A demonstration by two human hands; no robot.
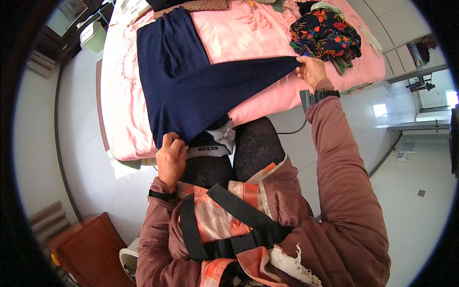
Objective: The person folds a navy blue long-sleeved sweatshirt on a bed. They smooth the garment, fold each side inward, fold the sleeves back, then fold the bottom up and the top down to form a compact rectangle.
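A navy blue garment lies spread over the pink bedspread, one part running up the bed and another drawn out to the right. My right hand pinches the tip of that stretched part between thumb and fingers. At the near edge of the bed, my left hand grips the garment's lower left end. Below it, a grey striped band with a small lettered tag hangs over the bed edge by my knees. Which garment the band belongs to I cannot tell.
A bundled dark floral cloth sits at the bed's right, just past my right hand. Brown fleece fabric lies at the far edge. A pale green bin stands left of the bed, and a reddish-brown wooden piece at lower left.
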